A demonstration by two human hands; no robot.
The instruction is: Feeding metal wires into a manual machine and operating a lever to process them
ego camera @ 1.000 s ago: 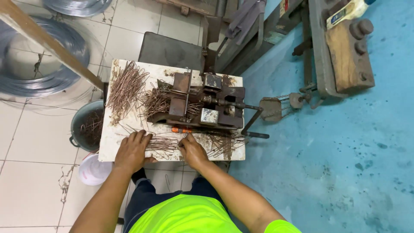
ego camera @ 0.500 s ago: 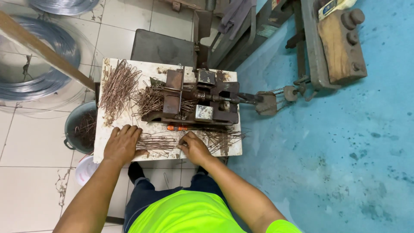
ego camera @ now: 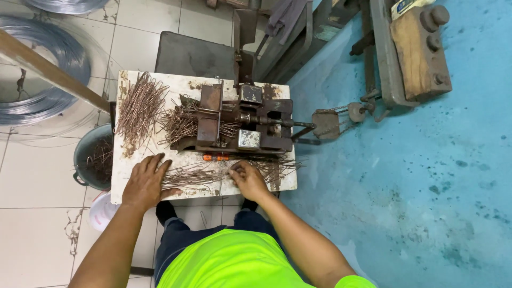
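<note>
Across the right half of the view lay a blue painted floor [ego camera: 426, 176], and pale floor tiles [ego camera: 37, 224] covered the left half; at the upper left, coils of grey wire [ego camera: 40, 80] rested on the tiles beneath a slanting wooden bar [ego camera: 48, 69]. At the top right stood a grey metal frame carrying a wooden block [ego camera: 418, 53] with round knobs. Centred in the view was a small whitish work table [ego camera: 165, 82], stained with rust. On its middle and right portion sat a rusty bending jig [ego camera: 240, 125] built of steel blocks, with a rod running from it to a metal plate [ego camera: 325, 124] and chain off the table's right edge. A heap of bent copper-coloured wire pieces [ego camera: 140, 109] occupied the table's left portion, and a second tangle lay against the jig's left side. A dark metal pot [ego camera: 88, 160] holding more such pieces stood on the floor just beside the table's left edge, with a white bucket [ego camera: 101, 210] below it. Along the table's near edge lay a bundle of straight thin wires [ego camera: 194, 175], between the two hands. The left hand [ego camera: 145, 181] rested flat, fingers spread, on the table at the bundle's left end, touching it. The right hand [ego camera: 248, 178] was curled with its fingers closed on the bundle's right end. A small orange-handled tool [ego camera: 215, 158] lay just beyond the bundle, against the jig's base.
</note>
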